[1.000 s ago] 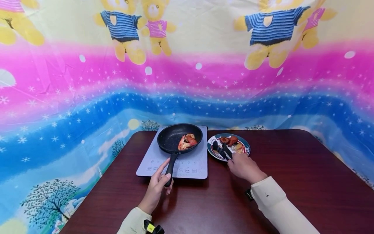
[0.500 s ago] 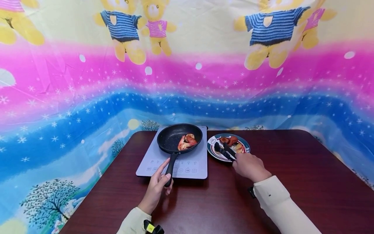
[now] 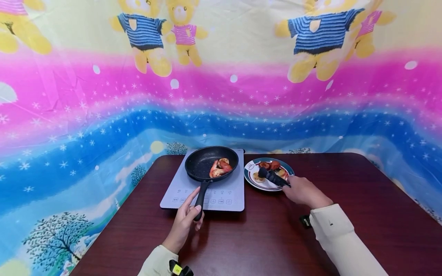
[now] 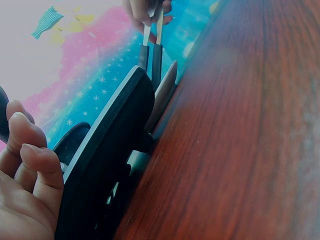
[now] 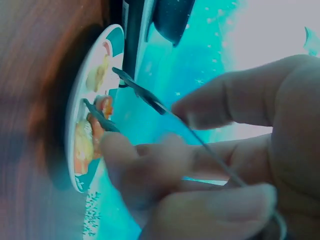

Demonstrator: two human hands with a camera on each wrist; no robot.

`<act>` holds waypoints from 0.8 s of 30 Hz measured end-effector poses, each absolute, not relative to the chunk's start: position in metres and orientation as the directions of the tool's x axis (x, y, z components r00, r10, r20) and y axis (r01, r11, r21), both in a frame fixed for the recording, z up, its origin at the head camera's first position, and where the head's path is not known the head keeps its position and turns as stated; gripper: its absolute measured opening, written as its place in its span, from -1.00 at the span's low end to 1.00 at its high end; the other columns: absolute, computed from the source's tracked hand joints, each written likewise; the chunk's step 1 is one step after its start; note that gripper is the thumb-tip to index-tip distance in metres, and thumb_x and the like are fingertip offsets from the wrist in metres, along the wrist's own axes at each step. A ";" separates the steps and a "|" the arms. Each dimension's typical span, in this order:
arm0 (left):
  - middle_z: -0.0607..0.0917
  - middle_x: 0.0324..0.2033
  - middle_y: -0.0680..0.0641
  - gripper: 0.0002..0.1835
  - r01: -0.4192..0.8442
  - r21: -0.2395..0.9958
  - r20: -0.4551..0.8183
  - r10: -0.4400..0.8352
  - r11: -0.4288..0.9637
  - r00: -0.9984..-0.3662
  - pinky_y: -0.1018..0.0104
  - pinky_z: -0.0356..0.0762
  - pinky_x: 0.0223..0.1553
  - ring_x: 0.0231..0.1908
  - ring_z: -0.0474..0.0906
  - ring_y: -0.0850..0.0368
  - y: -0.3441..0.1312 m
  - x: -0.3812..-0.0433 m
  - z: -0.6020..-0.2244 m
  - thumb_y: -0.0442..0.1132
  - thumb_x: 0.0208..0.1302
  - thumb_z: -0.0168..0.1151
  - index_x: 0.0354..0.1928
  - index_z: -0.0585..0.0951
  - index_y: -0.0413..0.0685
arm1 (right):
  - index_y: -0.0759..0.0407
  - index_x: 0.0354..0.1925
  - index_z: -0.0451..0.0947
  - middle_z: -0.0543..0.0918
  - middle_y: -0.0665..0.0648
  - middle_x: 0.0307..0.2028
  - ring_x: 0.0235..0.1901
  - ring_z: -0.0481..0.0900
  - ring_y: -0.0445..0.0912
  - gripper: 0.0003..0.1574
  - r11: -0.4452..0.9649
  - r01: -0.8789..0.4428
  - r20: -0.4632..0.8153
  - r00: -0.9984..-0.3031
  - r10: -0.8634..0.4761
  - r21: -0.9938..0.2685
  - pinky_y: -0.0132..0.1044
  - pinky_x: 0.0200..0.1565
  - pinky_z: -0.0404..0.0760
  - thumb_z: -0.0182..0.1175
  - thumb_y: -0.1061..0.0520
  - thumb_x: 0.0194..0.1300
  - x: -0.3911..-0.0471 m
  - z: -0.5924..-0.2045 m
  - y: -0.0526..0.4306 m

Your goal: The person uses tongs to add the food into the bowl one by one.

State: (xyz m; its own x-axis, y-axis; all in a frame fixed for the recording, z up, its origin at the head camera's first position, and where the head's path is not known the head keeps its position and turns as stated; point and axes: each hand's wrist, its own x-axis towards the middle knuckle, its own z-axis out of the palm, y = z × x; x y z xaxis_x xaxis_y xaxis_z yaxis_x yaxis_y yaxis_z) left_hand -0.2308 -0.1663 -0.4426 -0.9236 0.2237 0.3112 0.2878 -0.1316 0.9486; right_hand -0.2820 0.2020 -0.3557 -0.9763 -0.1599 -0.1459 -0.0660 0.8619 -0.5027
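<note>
A black frying pan (image 3: 200, 163) sits on a white induction cooktop (image 3: 169, 201), with reddish, shrimp-like food (image 3: 221, 167) in its right half. My left hand (image 3: 183, 224) grips the pan's handle (image 3: 200, 199), index finger laid along it. In my right hand (image 3: 305, 191) are metal tongs (image 5: 137, 87) with black tips. They reach over the plate (image 3: 249, 180), tips apart with no food between them in the right wrist view. Pale round slices (image 3: 258, 177) and reddish-brown pieces (image 3: 274, 165) lie on the plate, partly hidden by the tongs.
The dark red wooden table (image 3: 221, 245) carries the cooktop, with the plate close by its right edge. A printed curtain (image 3: 221, 96) with bears hangs right behind the table's back edge. Both wrists wear small cameras.
My right hand has shifted to the right, turning the tongs and drawing their tips off the plate's left side, where a pale slice now shows. The left hand and pan stay put.
</note>
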 end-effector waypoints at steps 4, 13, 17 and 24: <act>0.45 -0.59 -0.07 -0.41 0.293 0.947 0.317 0.229 -0.135 -0.920 0.38 0.40 -0.62 -0.63 0.37 0.17 -0.166 -0.231 -0.443 -0.24 0.45 -0.03 0.47 0.14 -0.02 | 0.43 0.08 0.39 0.45 0.19 -0.41 -0.51 0.39 -0.02 -0.52 0.847 -0.077 -0.115 -0.980 -0.160 -0.526 -0.20 -0.47 0.40 -0.06 0.06 0.41 -0.284 -0.360 0.198; 0.46 -0.59 -0.07 -0.39 0.300 0.943 0.329 0.250 -0.144 -0.911 0.37 0.41 -0.62 -0.63 0.37 0.17 -0.166 -0.231 -0.442 -0.24 0.46 -0.05 0.49 0.09 -0.04 | 0.46 0.11 0.36 0.46 0.20 -0.39 -0.47 0.42 -0.01 -0.51 0.844 -0.085 -0.079 -0.986 -0.148 -0.529 -0.22 -0.48 0.42 -0.01 0.09 0.40 -0.281 -0.366 0.183; 0.45 -0.59 -0.08 -0.40 0.296 0.945 0.322 0.242 -0.139 -0.915 0.37 0.40 -0.61 -0.63 0.37 0.17 -0.166 -0.231 -0.442 -0.23 0.46 -0.04 0.48 0.11 -0.02 | 0.45 0.09 0.37 0.50 0.22 -0.34 -0.45 0.44 -0.01 -0.53 0.860 -0.107 -0.058 -0.986 -0.157 -0.499 -0.21 -0.46 0.44 0.01 0.11 0.38 -0.280 -0.367 0.178; 0.45 -0.59 -0.09 -0.41 0.299 0.945 0.323 0.234 -0.133 -0.917 0.38 0.39 -0.62 -0.63 0.36 0.16 -0.167 -0.231 -0.444 -0.23 0.45 -0.03 0.47 0.12 -0.04 | 0.44 0.11 0.38 0.57 0.31 -0.15 -0.42 0.47 0.01 -0.49 0.903 -0.157 -0.014 -0.984 -0.177 -0.399 -0.14 -0.36 0.49 0.08 0.13 0.29 -0.281 -0.370 0.172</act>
